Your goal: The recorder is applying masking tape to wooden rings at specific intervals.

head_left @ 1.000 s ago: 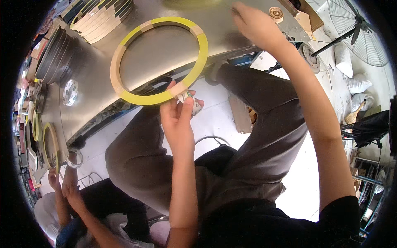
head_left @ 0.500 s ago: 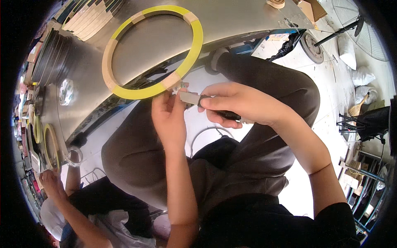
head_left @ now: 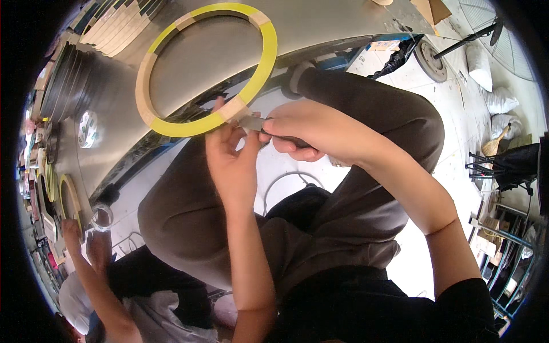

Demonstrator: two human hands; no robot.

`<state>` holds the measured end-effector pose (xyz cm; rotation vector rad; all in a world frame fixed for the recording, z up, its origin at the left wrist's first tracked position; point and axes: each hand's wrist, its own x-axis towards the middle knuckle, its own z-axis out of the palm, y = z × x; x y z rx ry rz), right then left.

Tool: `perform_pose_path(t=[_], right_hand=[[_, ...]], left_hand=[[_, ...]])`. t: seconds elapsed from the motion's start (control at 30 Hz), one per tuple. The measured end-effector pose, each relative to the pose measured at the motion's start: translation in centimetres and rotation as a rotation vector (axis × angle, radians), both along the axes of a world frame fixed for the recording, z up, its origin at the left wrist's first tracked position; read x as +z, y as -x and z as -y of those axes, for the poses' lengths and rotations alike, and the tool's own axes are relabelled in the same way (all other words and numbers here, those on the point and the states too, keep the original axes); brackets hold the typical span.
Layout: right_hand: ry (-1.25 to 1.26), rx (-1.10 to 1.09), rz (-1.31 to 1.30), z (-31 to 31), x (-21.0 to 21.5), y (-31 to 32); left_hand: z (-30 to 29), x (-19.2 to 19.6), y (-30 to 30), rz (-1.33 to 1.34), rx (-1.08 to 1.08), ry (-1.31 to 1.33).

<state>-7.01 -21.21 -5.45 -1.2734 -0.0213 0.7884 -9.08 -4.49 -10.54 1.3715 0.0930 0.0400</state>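
A flat yellow ring [head_left: 267, 54] with several tan taped sections reaches over the table's near edge. My left hand [head_left: 231, 163] is closed on its near rim beside a tan section [head_left: 233, 108], one fingertip showing behind the rim and the thumb bent toward the right. My right hand [head_left: 311, 128] is wrapped around a dark-handled knife with a broad flat metal blade [head_left: 252, 123]. The blade points left, its tip at the ring's lower edge by my left fingertips. Whether the blade touches the ring is hard to tell.
The metal table [head_left: 320, 23] carries stacked rings [head_left: 123, 28], dark rings [head_left: 68, 80] and a tape roll [head_left: 88, 129]. At left, a co-worker's hand [head_left: 71, 234] holds another yellow ring [head_left: 70, 194]. A fan [head_left: 512, 40] and white sacks [head_left: 479, 67] stand at right.
The knife has moved left, its blade now at the ring's lower edge. The ring has shifted slightly up and left with my left hand. The co-worker's hands have moved.
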Motion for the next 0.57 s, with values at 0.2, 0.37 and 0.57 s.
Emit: perform_pose_path(t=[0.2,0.37,0.57], right_hand=[[-0.092,-0.38,-0.099,-0.7,0.1,2.4],[-0.495,-0.5,-0.238,-1.2,2.7,4.5],[-0.689,-0.58,-0.283,-3.1,2.0,3.9]], left_hand=[[-0.6,-1.4,0.5,-0.202,0.063,-0.197],[-0.1,-2.2,0.9,-0.224,0.013,-0.129],[-0.8,-2.1,0.7,-0.212,-0.004,-0.262]])
